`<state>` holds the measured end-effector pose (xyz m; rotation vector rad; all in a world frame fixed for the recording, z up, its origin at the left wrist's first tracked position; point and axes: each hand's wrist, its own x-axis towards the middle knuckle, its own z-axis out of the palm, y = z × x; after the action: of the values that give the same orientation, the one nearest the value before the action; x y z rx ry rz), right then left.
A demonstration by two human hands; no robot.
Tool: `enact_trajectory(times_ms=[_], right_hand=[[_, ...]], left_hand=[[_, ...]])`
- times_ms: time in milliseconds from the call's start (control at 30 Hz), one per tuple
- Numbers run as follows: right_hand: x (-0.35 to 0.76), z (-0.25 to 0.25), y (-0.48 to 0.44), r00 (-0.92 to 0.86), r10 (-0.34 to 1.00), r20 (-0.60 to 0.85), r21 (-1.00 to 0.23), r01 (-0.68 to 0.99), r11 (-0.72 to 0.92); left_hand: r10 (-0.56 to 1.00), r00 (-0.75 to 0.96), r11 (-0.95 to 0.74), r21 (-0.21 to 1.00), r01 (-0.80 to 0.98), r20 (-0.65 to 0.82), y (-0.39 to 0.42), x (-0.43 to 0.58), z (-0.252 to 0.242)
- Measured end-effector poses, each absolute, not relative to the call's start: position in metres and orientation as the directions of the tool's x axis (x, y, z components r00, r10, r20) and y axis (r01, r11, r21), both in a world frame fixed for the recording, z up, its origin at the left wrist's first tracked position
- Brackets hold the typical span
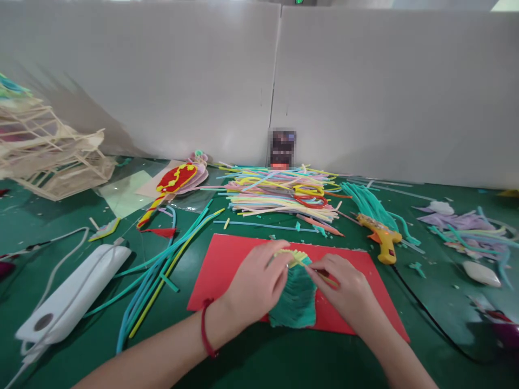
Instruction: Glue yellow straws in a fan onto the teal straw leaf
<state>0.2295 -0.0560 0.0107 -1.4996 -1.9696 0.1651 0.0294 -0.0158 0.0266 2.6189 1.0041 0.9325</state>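
A teal panel of pipe cleaners (295, 302) laid side by side rests on a red sheet (221, 265), with short yellow pieces (298, 255) along its top edge. My left hand (257, 275), a red cord around its wrist, curls over the panel's upper left, its fingertips closed on the edge by the yellow part. At the upper right, my right hand (343, 281) pinches a thin yellow pipe cleaner (330, 280) between thumb and fingers, touching the yellow edge. The fingers partly hide where the yellow pieces meet the teal.
Behind the sheet lies a heap of coloured pipe cleaners (259, 189) with scissors (310, 195) on top. A yellow glue gun (381, 237) sits right, its black cord trailing forward. Left are loose pipe cleaners (162, 270), a white power strip (77, 292) and a red-and-yellow fan shape (176, 178).
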Motion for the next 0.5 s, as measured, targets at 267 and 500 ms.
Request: enact_trajectory(times_ms=[267, 500], right_hand=[[0.220, 0.007, -0.061, -0.201, 0.920, 0.338, -0.449, 0.824, 0.345], [0.217, 0.007, -0.069, -0.206, 0.950, 0.236, -0.543, 0.782, 0.305]], left_hand=[[0.514, 0.735, -0.819, -0.002, 0.574, 0.442, -0.050, 0.023, 0.006], [0.550, 0.758, -0.814, 0.023, 0.580, 0.351, -0.051, 0.026, -0.006]])
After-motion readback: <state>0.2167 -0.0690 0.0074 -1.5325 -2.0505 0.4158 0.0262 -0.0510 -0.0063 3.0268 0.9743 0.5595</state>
